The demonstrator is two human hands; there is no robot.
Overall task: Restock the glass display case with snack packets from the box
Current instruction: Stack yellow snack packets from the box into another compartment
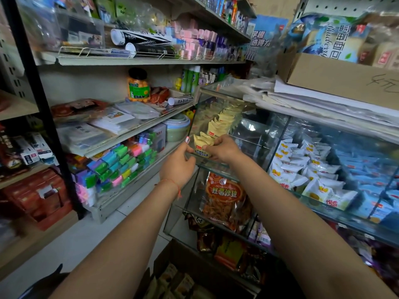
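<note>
Crowded metal shelving (138, 61) over seemingly pale-tiled floor (71, 242).

**Visitor:** What writing is showing here?

**Guide:** An orange snack bag (224, 196) behind the glass of the display case (216, 167) is showing large yellow Chinese characters, 红薯沙拉, with a thin line of Latin lettering above them that is too small to make out. High at the right, a blue-and-white packet (328, 37) is carrying the word "Blueberry" in script running down its side, next to large Chinese characters.

**Visitor:** Anything else?

**Guide:** A blue poster (264, 33) at the back is showing white Chinese characters, only partly legible. A cardboard box (336, 83) is bearing a handwritten Chinese character. The small yellow packet (203, 148) is wearing a red logo and a blue label strip, both too blurred to read.
</note>
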